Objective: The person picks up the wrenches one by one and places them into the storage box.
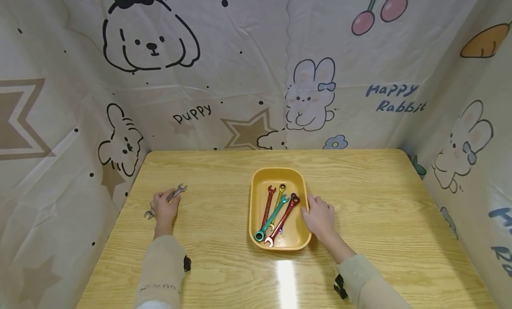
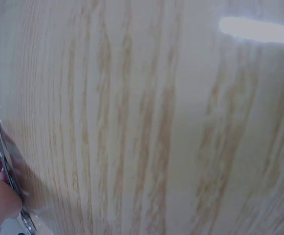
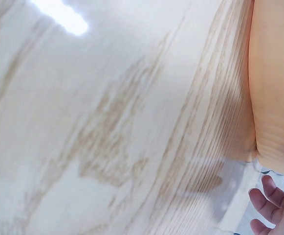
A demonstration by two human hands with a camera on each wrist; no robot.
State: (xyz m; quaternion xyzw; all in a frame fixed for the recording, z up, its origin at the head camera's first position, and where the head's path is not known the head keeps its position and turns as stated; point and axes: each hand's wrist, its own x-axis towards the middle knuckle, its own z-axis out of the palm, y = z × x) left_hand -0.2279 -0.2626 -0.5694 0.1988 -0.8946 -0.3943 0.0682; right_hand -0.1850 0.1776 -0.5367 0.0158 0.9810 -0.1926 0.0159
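In the head view my left hand (image 1: 165, 207) grips a silver wrench (image 1: 181, 189) at mid-handle, over the left part of the table; its two ends stick out past the fingers. The left wrist view catches the wrench (image 2: 3, 154) slanting along its left edge, close over the wood. A yellow tray (image 1: 280, 172) stands right of the table's middle. At its right rim is my right hand (image 1: 321, 218), thumb over the edge and fingers along the outside. Inside lie several wrenches, among them a teal wrench (image 1: 273, 216), a red wrench (image 1: 269, 206) and a dark red wrench (image 1: 285, 218).
The wooden table (image 1: 216, 202) runs back to a patterned cloth (image 1: 248, 42), which also hangs along both sides. A bright light reflection lies on the wood in front of the tray.
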